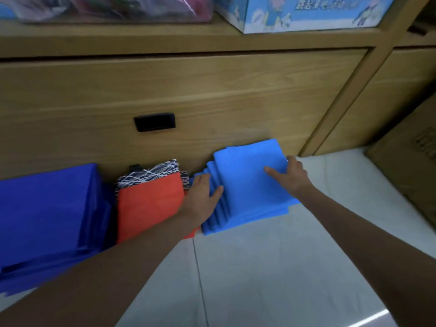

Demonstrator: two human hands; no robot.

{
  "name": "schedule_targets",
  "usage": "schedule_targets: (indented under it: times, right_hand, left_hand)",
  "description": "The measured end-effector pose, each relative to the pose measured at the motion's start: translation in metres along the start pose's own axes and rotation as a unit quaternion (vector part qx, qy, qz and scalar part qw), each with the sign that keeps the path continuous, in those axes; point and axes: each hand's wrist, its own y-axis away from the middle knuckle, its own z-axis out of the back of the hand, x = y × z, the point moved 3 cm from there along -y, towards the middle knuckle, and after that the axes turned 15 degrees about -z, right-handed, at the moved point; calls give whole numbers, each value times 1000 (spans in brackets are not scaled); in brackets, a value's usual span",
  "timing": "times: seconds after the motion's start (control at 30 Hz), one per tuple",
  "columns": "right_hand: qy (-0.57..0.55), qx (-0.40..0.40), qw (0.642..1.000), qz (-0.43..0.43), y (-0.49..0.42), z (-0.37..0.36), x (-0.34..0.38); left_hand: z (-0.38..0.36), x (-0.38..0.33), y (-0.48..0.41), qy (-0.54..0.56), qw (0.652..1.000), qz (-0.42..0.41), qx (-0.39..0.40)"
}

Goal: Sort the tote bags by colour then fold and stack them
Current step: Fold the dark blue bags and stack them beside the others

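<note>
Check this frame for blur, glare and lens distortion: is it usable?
Head view: usable but soft; motion blur smears the light blue stack's layered edges by the left hand and the printed box up top; wide-angle bowing curves the drawer front; one small glare streak on the floor at bottom right; lighting even, shadows faint.

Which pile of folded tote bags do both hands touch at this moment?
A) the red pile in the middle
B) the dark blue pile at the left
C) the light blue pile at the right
C: the left hand rests on the left edge of the light blue pile, and the right hand lies at its right edge with the thumb on top.
</note>
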Motion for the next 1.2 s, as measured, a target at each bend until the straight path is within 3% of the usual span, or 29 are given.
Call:
schedule_targets:
  times: [0.07,0.13,0.27,0.43,0.57,0.7,0.83,0.93,1.0,1.07,1.13,1.2]
  right_hand:
    - [-58,59,996,-33,-17,-4,-10]
    - [-91,113,988,-58,-27,-16,-18]
    - [-118,192,973,-60,-32,-45,-29]
    - [-137,201,969,-50,-26,-60,-30]
    - [-122,190,974,-26,-19,-64,-22]
    - [-137,187,972,-39,-14,-64,-21]
    - [-169,193,966,-39,-13,-56,-18]
    - [-188,198,961,-53,-12,-51,-22]
    - [-195,229,950,-83,-7,-52,-27]
    - [-190,251,943,-109,-3,-53,-31]
    - [-188,253,943,-111,-1,-51,-30]
    - [-204,254,940,-105,1,-49,-25]
  left_hand:
    - [-17,0,-9,98,991,69,-55]
    - [-36,3,-14,146,977,148,-47]
    - [-62,24,-13,148,946,284,-55]
    - [-65,35,-11,237,915,281,-164]
    - [-59,28,-3,164,916,293,-219]
    - [-53,7,-6,-32,949,254,-181]
    - [-50,-6,-8,-82,959,217,-162]
    - [-51,-14,3,-159,981,105,-46]
    - [-55,-16,16,-260,960,39,94]
    - [-59,-10,27,-354,918,-2,179]
    - [-59,-5,28,-388,903,-4,186]
    - [-59,-1,23,-380,910,14,167]
